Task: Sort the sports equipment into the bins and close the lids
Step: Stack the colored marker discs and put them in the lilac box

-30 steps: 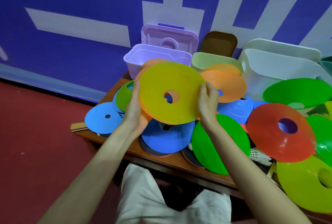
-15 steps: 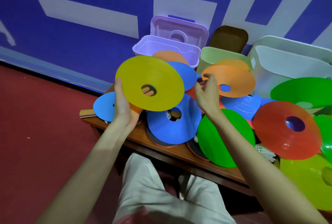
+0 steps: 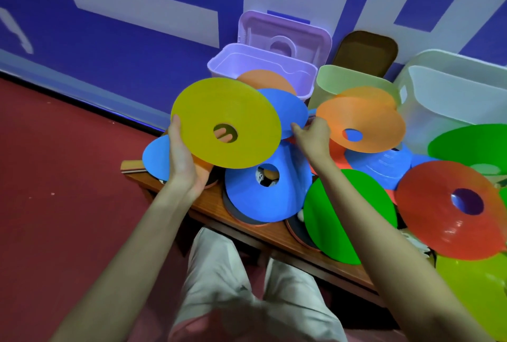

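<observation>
Back wall [image 3: 137, 47] is deep blue with large white block shapes painted across it, lettering partly cut off by the frame's top edge; a paler blue-grey band [image 3: 68, 78] runs along the wall's base, dark strip beneath it where it meets the floor; floor [image 3: 55, 190] is dark red, matte, a few pale specks on it; low wooden bench [image 3: 247, 227], reddish-brown, stands against the wall with its left corner jutting over the red floor; its front edge runs diagonally toward lower right; light is even, cool, bluish, no hard shadows.
</observation>
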The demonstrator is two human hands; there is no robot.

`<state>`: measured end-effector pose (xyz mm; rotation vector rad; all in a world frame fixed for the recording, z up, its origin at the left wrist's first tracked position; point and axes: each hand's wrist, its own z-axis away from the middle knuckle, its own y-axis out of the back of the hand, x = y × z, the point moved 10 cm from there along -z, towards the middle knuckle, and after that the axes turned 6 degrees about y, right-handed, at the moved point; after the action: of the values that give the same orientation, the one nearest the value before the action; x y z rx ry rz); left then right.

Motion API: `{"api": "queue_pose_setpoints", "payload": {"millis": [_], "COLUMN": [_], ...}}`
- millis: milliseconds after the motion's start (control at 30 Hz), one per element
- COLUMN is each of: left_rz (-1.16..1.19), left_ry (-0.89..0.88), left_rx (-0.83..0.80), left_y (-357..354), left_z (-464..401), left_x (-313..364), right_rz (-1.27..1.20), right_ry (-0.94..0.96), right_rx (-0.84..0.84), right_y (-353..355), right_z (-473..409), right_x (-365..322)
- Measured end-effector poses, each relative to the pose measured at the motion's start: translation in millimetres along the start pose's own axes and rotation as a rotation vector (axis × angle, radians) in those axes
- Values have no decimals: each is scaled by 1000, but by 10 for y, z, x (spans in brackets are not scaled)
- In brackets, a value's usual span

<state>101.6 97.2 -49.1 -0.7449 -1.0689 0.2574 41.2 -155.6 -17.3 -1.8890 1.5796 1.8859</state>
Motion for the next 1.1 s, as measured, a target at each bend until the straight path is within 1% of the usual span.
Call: {"api": "queue_pose_setpoints", "payload": {"millis": [100,267,367,500,567,667,767,900,1033,1100], "left_rz": [-6,10,0,-35,-51,-80,-138,-128,-104,-99], "left_ry": [-17,-90,-136,-131,-106,-52,-28,2,96,140], "left_rx": [4,43,73,76,73,52,-45,-138,-120,-95], "left_y": [17,90,97,53,4,-132,-380,-650,-785,-816], "left_z": [0,51,66,34,19,36,81,103,87,79], "left_x": [27,89,136,112,77,-27,-164,-330,-551,-663], "right_rz": [-49,-135,-188,-261,-299,-349,-338,-237,-130,-61], "right_ry": [-5,105,83,6,2,55,128,228,272,280], "right_rx": [80,411,547,648,624,434,280,242,187,205], "right_y": [90,604,821,968,975,840,717,758,817,905], "right_z": [-10,168,264,359,357,293,337,439,464,442], "right_x": [-50,-135,-31,168,229,184,38,-78,-69,-8]}}
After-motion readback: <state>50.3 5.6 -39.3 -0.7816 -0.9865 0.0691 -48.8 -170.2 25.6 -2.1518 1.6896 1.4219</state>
